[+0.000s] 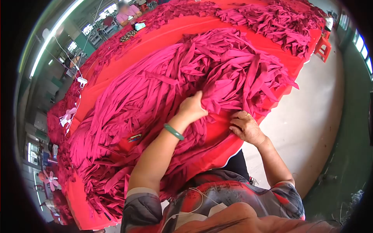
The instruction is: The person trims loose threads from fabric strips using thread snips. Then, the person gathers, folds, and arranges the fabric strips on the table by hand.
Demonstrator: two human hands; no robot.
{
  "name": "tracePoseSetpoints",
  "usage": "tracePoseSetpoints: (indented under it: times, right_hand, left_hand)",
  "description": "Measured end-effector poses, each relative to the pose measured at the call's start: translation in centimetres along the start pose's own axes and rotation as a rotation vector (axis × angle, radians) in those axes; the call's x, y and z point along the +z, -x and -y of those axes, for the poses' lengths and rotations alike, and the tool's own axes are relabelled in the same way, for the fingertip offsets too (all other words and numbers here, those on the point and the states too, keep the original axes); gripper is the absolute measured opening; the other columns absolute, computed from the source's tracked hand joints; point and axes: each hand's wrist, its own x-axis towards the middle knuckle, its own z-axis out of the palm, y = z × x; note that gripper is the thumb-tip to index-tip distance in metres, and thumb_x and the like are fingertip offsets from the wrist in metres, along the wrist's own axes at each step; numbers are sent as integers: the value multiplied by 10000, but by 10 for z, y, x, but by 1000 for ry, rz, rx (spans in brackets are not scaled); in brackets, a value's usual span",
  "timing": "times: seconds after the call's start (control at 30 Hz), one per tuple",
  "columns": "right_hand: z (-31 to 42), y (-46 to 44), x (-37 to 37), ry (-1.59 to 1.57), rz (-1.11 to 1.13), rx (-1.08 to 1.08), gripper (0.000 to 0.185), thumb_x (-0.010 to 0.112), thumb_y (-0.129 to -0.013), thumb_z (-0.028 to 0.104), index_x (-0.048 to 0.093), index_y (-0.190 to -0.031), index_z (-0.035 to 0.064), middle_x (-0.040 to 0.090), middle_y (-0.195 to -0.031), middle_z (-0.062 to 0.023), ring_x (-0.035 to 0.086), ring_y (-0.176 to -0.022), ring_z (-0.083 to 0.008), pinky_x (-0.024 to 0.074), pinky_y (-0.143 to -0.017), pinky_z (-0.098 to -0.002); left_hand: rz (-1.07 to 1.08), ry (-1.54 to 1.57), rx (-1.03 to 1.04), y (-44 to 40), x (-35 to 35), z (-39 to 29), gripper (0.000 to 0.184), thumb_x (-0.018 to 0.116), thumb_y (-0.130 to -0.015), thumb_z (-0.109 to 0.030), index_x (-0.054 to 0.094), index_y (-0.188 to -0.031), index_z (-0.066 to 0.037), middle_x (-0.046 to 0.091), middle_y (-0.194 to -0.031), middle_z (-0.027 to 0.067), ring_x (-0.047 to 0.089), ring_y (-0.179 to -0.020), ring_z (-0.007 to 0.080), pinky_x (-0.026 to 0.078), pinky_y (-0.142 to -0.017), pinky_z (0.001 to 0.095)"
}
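Observation:
A large heap of magenta fabric strips (143,93) lies across the red cloth (221,130) in front of me. My left hand (193,108), with a green bangle (173,132) on its wrist, is closed on some of the strips at the heap's near side. Its thumb points up and the other fingers are partly hidden by the fabric. To its right, my right hand (247,128) is at the heap's lower edge with its fingers curled in a pinch. What lies between those fingertips is too hidden to make out.
More magenta strips (272,23) are piled at the far side. A small tool (135,138) lies among the strips at left. White cables with a power strip (82,81) hang at left. A red stool (323,48) stands at right. A person (126,14) sits at the far end.

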Motion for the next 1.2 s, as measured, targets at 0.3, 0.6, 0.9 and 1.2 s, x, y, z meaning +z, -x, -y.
tracePoseSetpoints:
  times: [0.3, 0.6, 0.9, 1.2]
  right_hand:
    - [73, -17, 9, -852, 43, 233, 571, 652, -872, 376, 524, -1220, -58, 597, -1165, -186, 572, -1086, -281, 464, -909, -395]
    - [52, -122, 59, -1568, -205, 458, 568, 559, -927, 347, 426, -1319, -41, 536, -1283, -173, 534, -1167, -277, 417, -1022, -425]
    - [127, -220, 35, -1978, 79, 420, 323, 513, -958, 224, 543, -1200, 12, 604, -1180, -156, 609, -1039, -286, 521, -897, -458]
    - [219, -294, 63, -2059, 91, 234, 306, 624, -876, 289, 613, -1072, 54, 675, -1028, -99, 657, -906, -260, 545, -839, -441]
  left_hand:
    - [184, 1126, 39, 54, -105, -3, 385, 628, -734, -174, 625, -1068, 16, 669, -958, 79, 625, -890, 169, 460, -882, 288]
    - [-332, 105, 165, 96, -90, -48, 922, 699, -717, -396, 243, -1377, 58, 623, -956, 296, 647, -835, 398, 532, -752, 437]
    - [-1145, -174, 473, 217, -124, -7, 390, 684, -716, -29, 581, -1091, 1, 614, -954, 143, 577, -776, 301, 469, -688, 374]
    - [-279, -129, 153, 245, 24, -28, 588, 653, -792, -153, 443, -1331, -45, 514, -1215, 182, 543, -1099, 329, 478, -902, 418]
